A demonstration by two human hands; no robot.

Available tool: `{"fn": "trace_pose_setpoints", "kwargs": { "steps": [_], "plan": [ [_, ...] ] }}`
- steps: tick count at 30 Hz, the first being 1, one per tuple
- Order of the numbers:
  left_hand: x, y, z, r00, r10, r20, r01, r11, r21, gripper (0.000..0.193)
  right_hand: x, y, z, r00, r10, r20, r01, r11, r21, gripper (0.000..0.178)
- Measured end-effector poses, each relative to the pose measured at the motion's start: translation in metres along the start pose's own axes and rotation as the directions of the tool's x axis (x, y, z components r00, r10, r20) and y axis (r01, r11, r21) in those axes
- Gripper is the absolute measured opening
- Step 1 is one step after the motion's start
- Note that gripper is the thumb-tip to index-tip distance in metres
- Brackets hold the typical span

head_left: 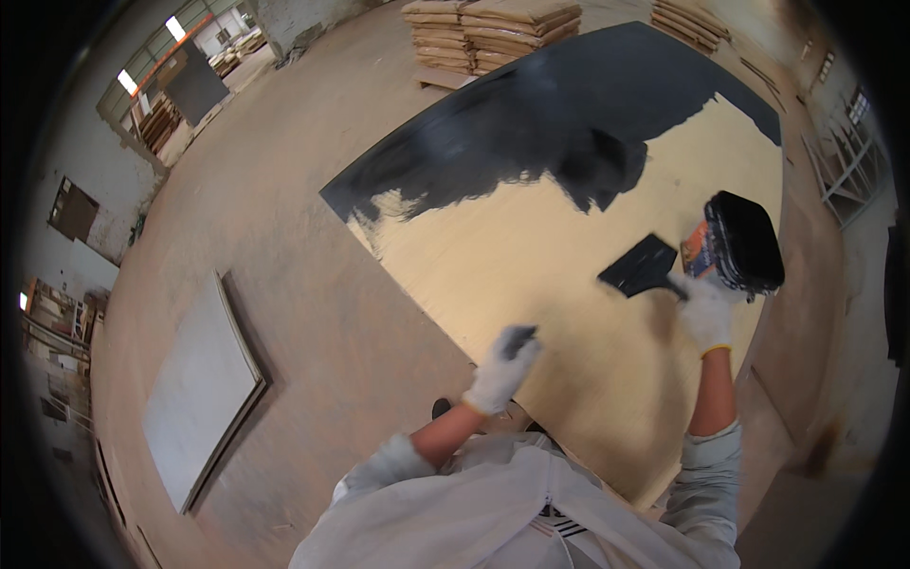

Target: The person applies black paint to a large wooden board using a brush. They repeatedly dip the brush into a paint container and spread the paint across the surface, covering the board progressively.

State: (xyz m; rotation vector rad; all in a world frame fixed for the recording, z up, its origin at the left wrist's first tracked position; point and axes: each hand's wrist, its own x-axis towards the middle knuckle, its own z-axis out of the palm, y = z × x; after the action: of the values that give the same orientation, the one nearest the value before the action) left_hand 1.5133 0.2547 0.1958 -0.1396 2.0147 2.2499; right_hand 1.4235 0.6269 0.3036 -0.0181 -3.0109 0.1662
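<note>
A large pale yellow board (pixel 569 275) lies before me, its far part coated in black paint (pixel 512 123) with a ragged edge. My right hand (pixel 706 311), in a white glove with a yellow cuff, is closed on the short handle of a broad, flat paint spreader (pixel 643 266), black all over. Just beyond that hand is a paint tub (pixel 749 245), black inside, with an orange label; whether the hand touches it cannot be told. My left hand (pixel 500 368), gloved too, hangs over the board's near left edge. Its fingers are curled, dark at the tips, and slightly blurred.
A grey panel stack (pixel 204 398) lies on the dusty floor (pixel 303 313) at left. Piled brown paper sacks (pixel 493 33) stand beyond the board's far edge, with more sacks (pixel 690 21) at far right. A metal frame (pixel 846 175) leans near the right wall.
</note>
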Motion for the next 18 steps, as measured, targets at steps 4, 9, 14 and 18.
{"fn": "trace_pose_setpoints", "kwargs": {
  "steps": [4, 9, 14, 18],
  "plan": [
    [-0.058, -0.023, -0.16, 0.939, 0.058, -0.34, -0.031, 0.996, 0.086, 0.023, 0.009, -0.079, 0.052, 0.958, 0.053, 0.281, -0.048, 0.999, -0.026, 0.049],
    [-0.13, -0.095, -0.324, 0.76, -0.115, -0.64, 0.203, 0.977, 0.065, 0.016, 0.048, -0.187, 0.079, 0.949, -0.136, 0.285, 0.133, 0.991, 0.032, 0.053],
    [-0.142, -0.14, -0.41, 0.747, -0.218, -0.629, 0.323, 0.945, 0.057, 0.015, 0.103, -0.349, 0.088, 0.926, -0.144, 0.35, 0.124, 0.989, 0.079, 0.054],
    [-0.142, -0.186, -0.459, 0.752, -0.336, -0.568, 0.484, 0.865, 0.129, 0.018, 0.113, -0.443, 0.106, 0.883, -0.256, 0.393, 0.209, 0.965, 0.157, 0.055]
  ]
}}
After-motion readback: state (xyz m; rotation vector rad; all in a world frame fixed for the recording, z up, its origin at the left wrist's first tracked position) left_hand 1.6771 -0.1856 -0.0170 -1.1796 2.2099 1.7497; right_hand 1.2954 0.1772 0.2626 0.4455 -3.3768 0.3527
